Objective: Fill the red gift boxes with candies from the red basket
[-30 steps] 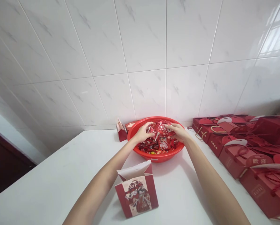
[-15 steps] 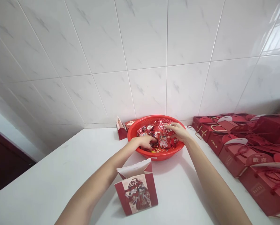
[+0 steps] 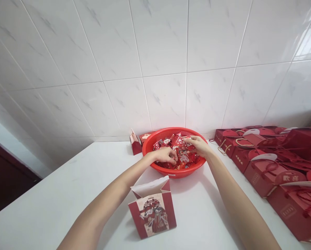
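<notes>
A red plastic basket (image 3: 176,173) stands against the wall, filled with red wrapped candies (image 3: 183,158). My left hand (image 3: 167,155) is down among the candies on the near left side, its fingers curled; what they grip is hidden. At the right side of the basket, my right hand (image 3: 199,146) pinches a red candy packet (image 3: 179,139) with pale dots between thumb and fingertips. Nearer to me stands an open red paper gift box (image 3: 153,215), upright, with two printed figures on its front and its white inside showing at the top.
Several closed red gift boxes (image 3: 262,170) with cord handles stand in rows along the right. Behind the basket's left edge are a small red box (image 3: 136,144) and another red printed one (image 3: 145,136). A white tiled wall (image 3: 163,100) bounds the white counter (image 3: 74,194).
My left hand has risen slightly and shifted right within the candies, its fingers now more curled. My right hand stays almost in place. The view has shifted a little.
</notes>
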